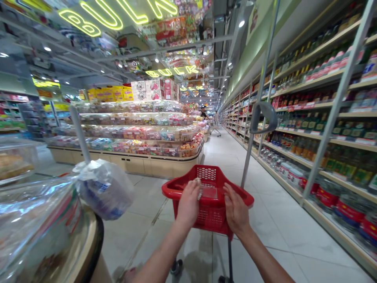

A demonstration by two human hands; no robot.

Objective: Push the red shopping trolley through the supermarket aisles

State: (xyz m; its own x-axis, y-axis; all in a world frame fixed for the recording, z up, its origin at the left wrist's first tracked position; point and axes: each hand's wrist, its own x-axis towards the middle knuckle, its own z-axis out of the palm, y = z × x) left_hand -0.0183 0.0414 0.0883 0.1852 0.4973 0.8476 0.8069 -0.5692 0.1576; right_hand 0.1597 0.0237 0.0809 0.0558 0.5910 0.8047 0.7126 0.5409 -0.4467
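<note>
A red plastic shopping cart [207, 212] stands right in front of me, with a perforated basket and a wide rim. My left hand [190, 204] is over the near left part of the basket, its fingers bent together around a small white crumpled thing [200, 189], perhaps tissue. On the near right, my right hand [236, 210] is at the rim with its fingers stretched out and nothing visible in them. Whether the palms press on the cart is hidden by the hands. A flat clear panel [208, 192] shows inside the basket between them.
A curved bulk counter [94, 243] with wrapped goods is close on my left, a plastic bag roll [103, 188] hanging from its post. A tiered candy display [141, 137] stands ahead. Bottle shelves [324, 157] with a metal pole line the right. People and another cart [216, 133] are down the aisle.
</note>
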